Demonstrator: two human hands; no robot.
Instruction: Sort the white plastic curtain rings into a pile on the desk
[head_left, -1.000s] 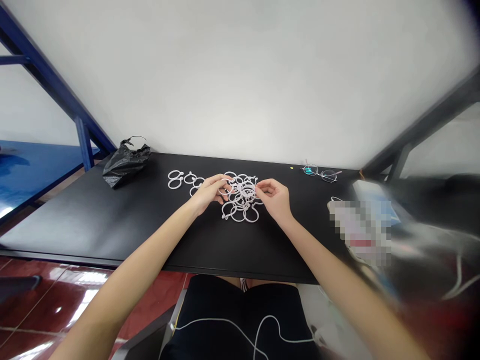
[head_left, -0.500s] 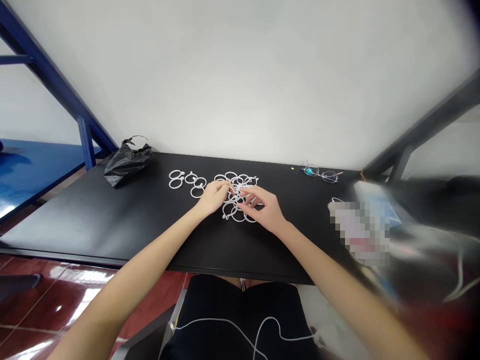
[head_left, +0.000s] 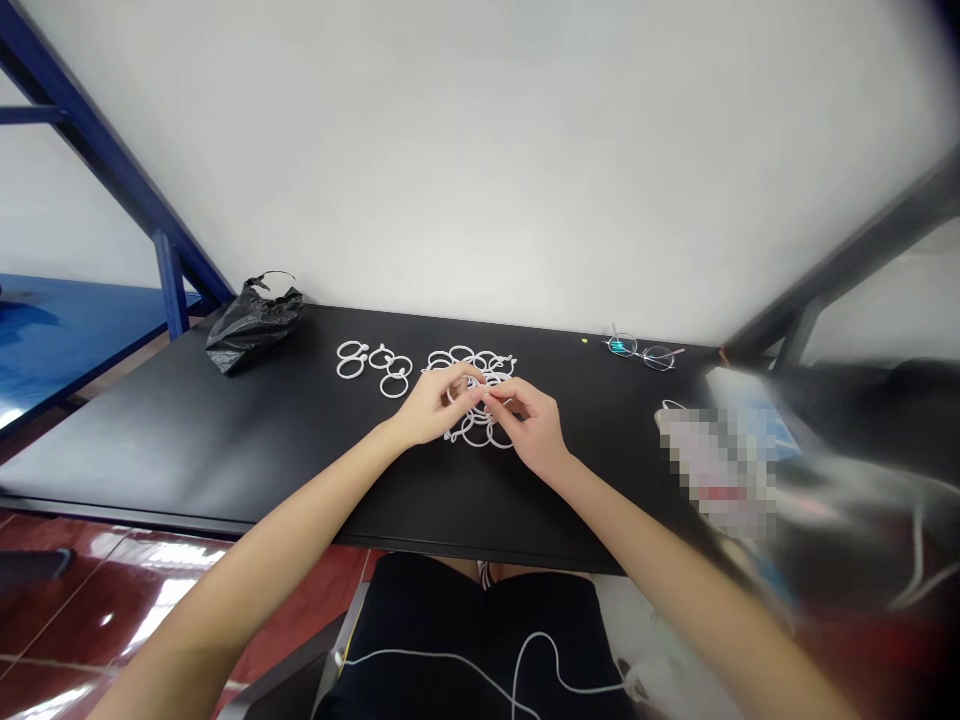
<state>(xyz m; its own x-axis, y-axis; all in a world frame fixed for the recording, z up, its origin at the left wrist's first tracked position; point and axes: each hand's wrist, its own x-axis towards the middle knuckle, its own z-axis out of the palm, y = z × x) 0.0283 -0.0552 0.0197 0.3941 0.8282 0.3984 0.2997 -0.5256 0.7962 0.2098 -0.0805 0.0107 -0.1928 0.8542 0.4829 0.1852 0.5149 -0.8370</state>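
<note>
Over the middle of the black table, my left hand (head_left: 435, 408) is closed with a white curtain ring (head_left: 453, 391) between its thumb and fingers. My right hand (head_left: 531, 418) meets it, thumb and forefinger pinched at the ring's right side; the exact contact point is partly hidden by the fingertips. Beneath and around both hands lies a loose pile of white curtain rings (head_left: 477, 432), overlapping one another, several with a small eyelet. To the left, apart from the pile, several more curtain rings (head_left: 394, 384) lie flat in a small group.
A crumpled black plastic bag (head_left: 255, 325) sits at the table's back left. Eyeglasses (head_left: 642, 350) rest near the wall. On the right are a blurred-out package (head_left: 716, 470) and clear plastic. A white cable (head_left: 420, 655) crosses my lap. Blue metal framing (head_left: 171, 285) stands at left.
My hands have come together, fingertips now meeting over the pile. The right hand's spread fingers have closed into a pinch. The ring group at left looks unmoved.
</note>
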